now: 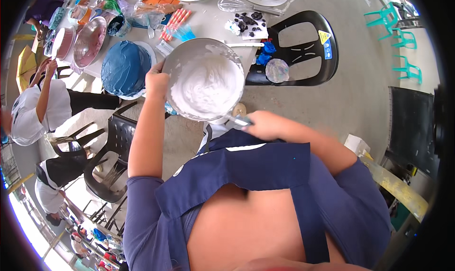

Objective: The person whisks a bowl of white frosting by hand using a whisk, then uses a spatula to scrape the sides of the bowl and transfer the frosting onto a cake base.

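Note:
A large metal mixing bowl (171, 63) of white frosting (204, 86) is held up before me, its open top towards the camera. My left hand (157, 81) grips it by the left rim. Near the bowl's lower right rim, my right hand (265, 124) is closed around a utensil, probably a metal spatula (239, 120); its far end is hidden at the rim. Motion blurs this hand slightly. Just left of the bowl, a cake with blue frosting (124, 68) rests on a round white board (151, 54) at the table's edge.
A black plastic chair (328, 31) at the right carries blue flowers (266, 52) and a round piece (277, 71). On the table lie a whisk (231, 4), red-striped tubes (176, 22) and a second bowl (101, 24). People (39, 107) stand at the left.

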Action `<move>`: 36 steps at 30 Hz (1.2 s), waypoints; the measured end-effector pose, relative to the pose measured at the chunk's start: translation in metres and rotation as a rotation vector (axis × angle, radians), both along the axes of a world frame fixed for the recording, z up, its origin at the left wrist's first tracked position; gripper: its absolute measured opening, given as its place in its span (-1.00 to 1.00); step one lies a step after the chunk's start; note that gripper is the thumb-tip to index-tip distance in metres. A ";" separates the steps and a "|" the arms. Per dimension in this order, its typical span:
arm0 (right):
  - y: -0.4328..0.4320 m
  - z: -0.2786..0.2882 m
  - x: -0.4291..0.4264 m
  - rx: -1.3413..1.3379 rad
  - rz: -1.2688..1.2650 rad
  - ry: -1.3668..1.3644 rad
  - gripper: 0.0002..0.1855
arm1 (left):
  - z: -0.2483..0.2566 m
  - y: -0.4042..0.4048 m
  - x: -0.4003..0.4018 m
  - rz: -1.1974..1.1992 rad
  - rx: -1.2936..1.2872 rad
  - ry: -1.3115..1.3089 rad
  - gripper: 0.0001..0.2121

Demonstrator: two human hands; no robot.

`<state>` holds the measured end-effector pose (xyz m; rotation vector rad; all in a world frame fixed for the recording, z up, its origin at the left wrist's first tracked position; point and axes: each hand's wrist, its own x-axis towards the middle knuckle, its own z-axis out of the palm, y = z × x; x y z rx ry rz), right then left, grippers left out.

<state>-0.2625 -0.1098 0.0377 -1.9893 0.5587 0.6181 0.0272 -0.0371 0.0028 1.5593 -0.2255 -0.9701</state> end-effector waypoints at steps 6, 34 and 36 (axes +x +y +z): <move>-0.019 -0.013 0.010 0.035 -0.155 0.050 -0.62 | 0.004 -0.016 -0.009 -0.063 0.029 -0.119 -0.53; -0.030 -0.042 -0.056 -0.621 -0.077 -0.221 -0.44 | -0.073 0.047 -0.020 0.347 -0.082 0.049 -0.37; -0.026 -0.042 -0.058 -0.617 -0.099 -0.266 -0.44 | -0.078 0.051 -0.020 0.345 -0.116 0.035 -0.38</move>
